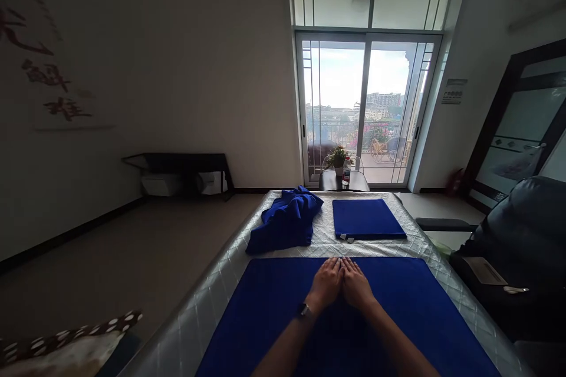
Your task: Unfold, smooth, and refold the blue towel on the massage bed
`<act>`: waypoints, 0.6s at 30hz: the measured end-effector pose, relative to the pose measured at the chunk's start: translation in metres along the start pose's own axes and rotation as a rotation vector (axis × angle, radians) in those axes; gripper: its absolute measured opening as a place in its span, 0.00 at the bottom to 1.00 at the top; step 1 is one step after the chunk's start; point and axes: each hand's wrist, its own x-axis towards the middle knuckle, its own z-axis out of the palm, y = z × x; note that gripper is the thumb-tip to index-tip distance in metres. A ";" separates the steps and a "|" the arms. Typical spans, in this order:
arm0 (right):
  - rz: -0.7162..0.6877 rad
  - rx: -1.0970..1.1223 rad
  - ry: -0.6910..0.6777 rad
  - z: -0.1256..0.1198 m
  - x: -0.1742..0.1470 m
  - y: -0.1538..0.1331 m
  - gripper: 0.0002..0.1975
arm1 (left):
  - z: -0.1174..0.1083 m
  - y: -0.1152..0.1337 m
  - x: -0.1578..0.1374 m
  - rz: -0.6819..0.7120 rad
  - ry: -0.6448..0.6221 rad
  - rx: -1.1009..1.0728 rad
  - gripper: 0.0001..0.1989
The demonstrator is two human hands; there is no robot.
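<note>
A large blue cloth (274, 306) lies spread flat over the near part of the mattress (207, 300). My left hand (328, 278), with a dark watch (304, 309) at its wrist, rests palm down near the cloth's far edge. Right beside it, my right hand (355, 281) lies flat on the same cloth, the two hands touching along their inner sides. Neither hand grips anything. Beyond them, a folded blue cloth (367, 219) with small white tags sits on the right, and a crumpled blue cloth (287, 221) is heaped on the left.
Past the mattress's far end stands a small dark table (329, 181) with a potted plant (338, 158) and a bottle (346, 172), before a glass sliding door. A dark chair (522, 230) is close on the right. A low black stand (186, 165) lines the left wall.
</note>
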 end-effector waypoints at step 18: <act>0.246 -0.157 0.028 -0.010 -0.020 0.086 0.31 | 0.012 -0.084 -0.039 -0.145 -0.041 0.050 0.28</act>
